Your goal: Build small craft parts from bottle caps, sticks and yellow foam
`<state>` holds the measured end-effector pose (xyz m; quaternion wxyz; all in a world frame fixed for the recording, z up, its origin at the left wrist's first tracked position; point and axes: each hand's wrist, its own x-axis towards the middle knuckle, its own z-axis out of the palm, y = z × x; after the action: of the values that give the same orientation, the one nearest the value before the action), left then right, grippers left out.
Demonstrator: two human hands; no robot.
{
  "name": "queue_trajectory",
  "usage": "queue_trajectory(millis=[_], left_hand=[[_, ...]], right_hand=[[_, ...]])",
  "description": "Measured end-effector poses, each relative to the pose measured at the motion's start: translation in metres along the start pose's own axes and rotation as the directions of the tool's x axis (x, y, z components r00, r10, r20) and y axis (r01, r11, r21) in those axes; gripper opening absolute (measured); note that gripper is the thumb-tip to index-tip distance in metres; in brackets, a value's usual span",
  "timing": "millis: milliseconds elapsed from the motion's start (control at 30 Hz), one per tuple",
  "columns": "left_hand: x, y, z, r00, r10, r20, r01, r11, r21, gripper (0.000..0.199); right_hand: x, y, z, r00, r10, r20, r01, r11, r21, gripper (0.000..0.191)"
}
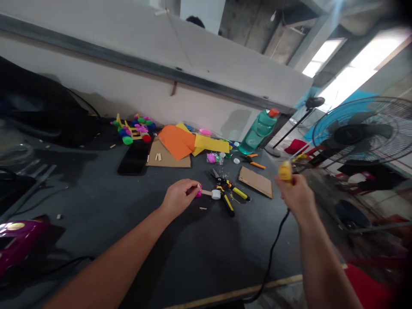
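My left hand, closed in a pinch, holds a pink bottle cap over the dark table. From that cap a thin wooden stick runs right to a white bottle cap. Yellow-and-black pliers lie open just beyond the white cap. Off to the right, my right hand is raised and wrapped around a yellow glue gun, blurred and largely covered by the fingers. Its black cord hangs down to the table's front edge. A short stick piece lies below the left fingertips.
Cardboard, orange paper and a phone lie toward the back. Bottle-cap models stand at back left, a green bottle at back right. Another cardboard piece lies near orange-handled cutters. A fan stands right.
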<state>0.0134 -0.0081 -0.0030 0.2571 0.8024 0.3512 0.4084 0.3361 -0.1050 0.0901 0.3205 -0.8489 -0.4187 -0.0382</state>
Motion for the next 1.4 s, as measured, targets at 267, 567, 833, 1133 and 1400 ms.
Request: queue_trajectory(millis=[267, 567, 833, 1133, 1400], left_hand=[[-0.002, 0.001, -0.001, 0.993, -0.038, -0.113, 0.027, 0.995, -0.097, 0.015], [0.001, 0.001, 0.001, 0.991, 0.050, -0.127, -0.056, 0.997, -0.043, 0.012], [-0.001, -0.004, 0.000, 0.974, 0.203, -0.104, -0.184, 0.969, 0.166, 0.012], [0.003, 0.001, 0.003, 0.957, 0.252, -0.143, -0.236, 0.964, 0.122, 0.014], [0.008, 0.006, 0.003, 0.994, 0.011, -0.106, -0.031, 0.981, -0.191, 0.009]], right_hand=[[0.014, 0.034, 0.068, 0.958, 0.083, 0.274, 0.067, 0.866, -0.496, 0.053], [-0.042, -0.095, 0.055, 0.756, -0.624, 0.195, 0.542, 0.765, 0.349, 0.020], [-0.079, -0.129, 0.101, 0.639, -0.726, 0.255, 0.510, 0.648, 0.566, 0.014], [-0.081, -0.118, 0.104, 0.712, -0.695, 0.103, 0.544, 0.638, 0.545, 0.014], [-0.080, -0.114, 0.113, 0.868, -0.441, 0.229, 0.151, 0.673, 0.724, 0.013]])
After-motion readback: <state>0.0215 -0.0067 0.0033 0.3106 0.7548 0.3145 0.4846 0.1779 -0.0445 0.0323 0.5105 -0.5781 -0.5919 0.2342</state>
